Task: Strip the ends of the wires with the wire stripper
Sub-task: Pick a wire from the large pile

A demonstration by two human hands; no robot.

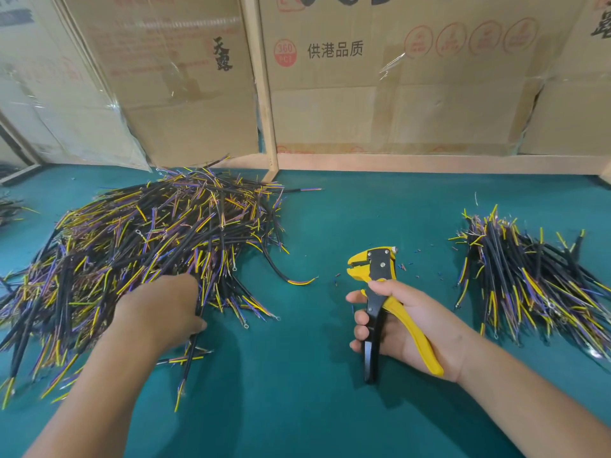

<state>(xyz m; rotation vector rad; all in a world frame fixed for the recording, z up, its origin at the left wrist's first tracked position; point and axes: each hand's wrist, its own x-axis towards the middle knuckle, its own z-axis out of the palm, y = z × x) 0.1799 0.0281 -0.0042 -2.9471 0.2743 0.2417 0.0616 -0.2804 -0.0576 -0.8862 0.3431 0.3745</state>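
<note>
There are two heaps of wires on the green table (297,408). The big pile of wires (139,246) lies on the left and the small pile of wires (529,285) lies on the right, well apart from each other. The wires in both are too many to count; each is a short black cable with yellow, purple and brown cores at the ends. One single wire (291,276) lies alone just beside the big pile, curved, with a yellow end.

There is one wire stripper (380,292), yellow and black, between the two piles. The right hand (406,328) holds it upright, fingers curled around the two handles, thumb on the black part near the head. Its jaws stand a little open and hold nothing.

The left hand (162,312) rests on the near edge of the big pile, and its fingers are bent down into the wires and seem to pinch a black wire (195,342).

Small cut bits of insulation (406,269) lie scattered near the stripper head.

Behind the table stand several cardboard boxes (396,94). One shows "供港品质" and a red circle with "360", and another shows "天露"
</note>
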